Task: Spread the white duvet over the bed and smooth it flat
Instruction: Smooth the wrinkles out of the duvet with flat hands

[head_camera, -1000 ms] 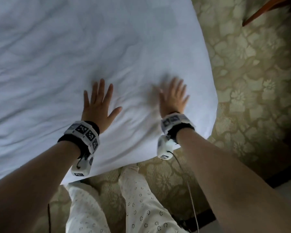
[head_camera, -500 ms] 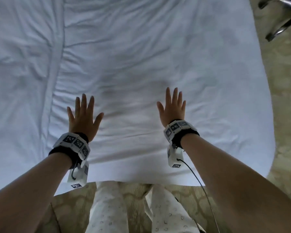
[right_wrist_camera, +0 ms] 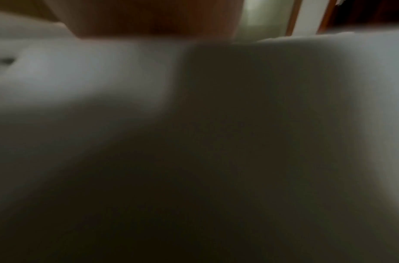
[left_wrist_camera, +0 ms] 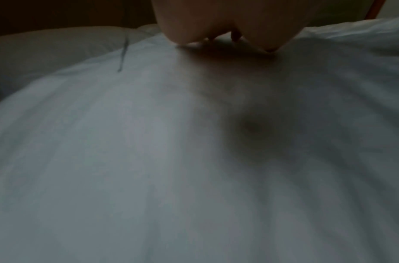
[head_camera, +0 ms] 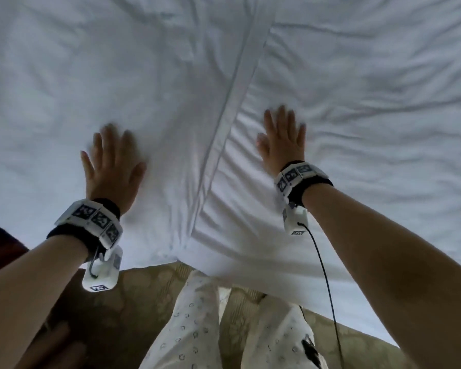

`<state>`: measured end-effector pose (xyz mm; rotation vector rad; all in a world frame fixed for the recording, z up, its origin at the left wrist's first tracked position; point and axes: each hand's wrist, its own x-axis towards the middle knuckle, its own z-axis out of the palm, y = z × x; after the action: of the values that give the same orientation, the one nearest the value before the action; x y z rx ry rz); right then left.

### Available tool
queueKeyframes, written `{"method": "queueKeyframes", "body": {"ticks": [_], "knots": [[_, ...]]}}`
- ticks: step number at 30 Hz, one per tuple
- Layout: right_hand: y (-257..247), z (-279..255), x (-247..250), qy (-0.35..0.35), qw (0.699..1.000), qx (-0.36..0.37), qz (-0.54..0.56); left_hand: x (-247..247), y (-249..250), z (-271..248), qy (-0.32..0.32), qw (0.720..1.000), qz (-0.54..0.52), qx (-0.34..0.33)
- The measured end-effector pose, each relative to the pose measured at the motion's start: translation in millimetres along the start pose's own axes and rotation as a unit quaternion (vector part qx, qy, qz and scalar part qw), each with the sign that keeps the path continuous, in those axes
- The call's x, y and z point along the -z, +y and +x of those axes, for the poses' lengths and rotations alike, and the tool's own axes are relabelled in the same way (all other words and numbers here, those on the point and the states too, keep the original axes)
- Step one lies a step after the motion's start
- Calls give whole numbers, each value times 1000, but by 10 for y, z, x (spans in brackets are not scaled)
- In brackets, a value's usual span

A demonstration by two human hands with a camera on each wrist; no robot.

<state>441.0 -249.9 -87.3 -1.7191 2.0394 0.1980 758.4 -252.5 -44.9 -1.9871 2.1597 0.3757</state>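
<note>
The white duvet (head_camera: 370, 107) covers the right part of the bed in the head view, wrinkled, and its hemmed edge (head_camera: 224, 134) runs diagonally down the middle. Left of that hem lies more white bedding (head_camera: 77, 75). My left hand (head_camera: 112, 163) lies flat with fingers spread on the bedding left of the hem. My right hand (head_camera: 282, 139) presses flat on the duvet just right of the hem. In the left wrist view the palm (left_wrist_camera: 216, 26) rests on white fabric (left_wrist_camera: 149, 142). The right wrist view is dark and blurred, with white fabric (right_wrist_camera: 59, 71).
The bed's near edge hangs over a patterned beige carpet (head_camera: 149, 294). My legs in white printed trousers (head_camera: 192, 328) stand against the bed. A dark piece of furniture (head_camera: 0, 251) sits at the left edge. A black cable (head_camera: 328, 283) trails from the right wrist.
Both hands have slid to the left along the bed with the view. The duvet's hem now lies between them, and the left hand has crossed onto the bedding beyond it.
</note>
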Motion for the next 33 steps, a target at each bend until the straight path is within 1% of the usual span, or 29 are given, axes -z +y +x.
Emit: {"method": "queueKeyframes", "body": {"ticks": [1, 2, 3, 4, 6, 7, 8, 9, 10, 11, 13, 14, 15, 16, 17, 18, 19, 20, 22, 23, 25, 26, 27, 28, 29, 30, 31, 32, 33], "knots": [[-182, -26, -90, -23, 999, 14, -17, -13, -137, 47, 4, 1000, -4, 2], [-354, -130, -187, -51, 997, 50, -37, -13, -227, 84, 6, 1000, -4, 1], [-517, -305, -302, -82, 990, 103, -55, -17, -291, 109, 2, 1000, -4, -4], [-663, -521, -445, -107, 979, 165, -62, -16, -333, 131, -4, 1000, -4, -13], [-846, -929, -684, -166, 942, 284, -75, -9, -342, 177, -21, 999, -7, -28], [-876, -1038, -729, -192, 922, 324, -93, -12, -324, 205, -21, 999, -14, -31], [-869, -1049, -715, -205, 906, 350, -117, -6, -301, 244, -16, 999, -23, -31], [-839, -974, -636, -211, 898, 364, -129, -5, -267, 285, -6, 999, -32, -30], [-803, -856, -529, -189, 902, 367, -129, -4, -233, 318, 3, 999, -40, -28], [-745, -702, -407, -150, 916, 351, -123, -13, -211, 351, 9, 999, -47, -26], [-580, -342, -144, -48, 954, 271, -120, -24, -186, 399, 22, 998, -57, -23], [-492, -182, 12, -23, 974, 192, -117, -32, -185, 413, 27, 998, -59, -22], [-411, -34, 156, -2, 987, 114, -117, -49, -194, 421, 34, 997, -59, -22], [-365, 87, 246, 14, 992, 53, -117, -73, -219, 404, 41, 997, -58, -17], [-342, 172, 290, 11, 994, 5, -110, -98, -240, 378, 47, 997, -56, -14], [-353, 231, 267, 1, 994, -20, -105, -118, -259, 340, 52, 997, -54, -10], [-414, 237, 195, -22, 993, -17, -115, -161, -299, 264, 56, 997, -54, 2], [-506, 184, 80, -47, 990, 12, -133, -197, -341, 179, 57, 997, -56, 16], [-751, -112, -212, -113, 974, 121, -157, -275, -426, -37, 50, 996, -54, 40], [-890, -350, -354, -150, 956, 192, -166, -316, -471, -158, 47, 996, -54, 49], [-1151, -921, -598, -234, 895, 329, -189, -384, -525, -406, 38, 996, -57, 58], [-1247, -1181, -699, -257, 868, 376, -198, -409, -534, -516, 35, 996, -54, 60], [-1294, -1355, -767, -262, 850, 403, -216, -436, -524, -624, 40, 996, -50, 66], [-1312, -1423, -797, -249, 846, 415, -225, -449, -500, -724, 45, 995, -51, 78], [-1298, -1385, -804, -236, 843, 429, -222, -460, -474, -799, 47, 993, -57, 92], [-1259, -1286, -788, -219, 830, 464, -219, -464, -440, -860, 47, 991, -64, 110], [-1214, -1170, -737, -217, 803, 511, -216, -465, -404, -926, 46, 988, -69, 130], [-1156, -1062, -667, -210, 784, 548, -204, -456, -370, -984, 43, 985, -75, 149], [-1091, -935, -596, -178, 784, 568, -178, -452, -342, -1025, 39, 982, -82, 163]]}}
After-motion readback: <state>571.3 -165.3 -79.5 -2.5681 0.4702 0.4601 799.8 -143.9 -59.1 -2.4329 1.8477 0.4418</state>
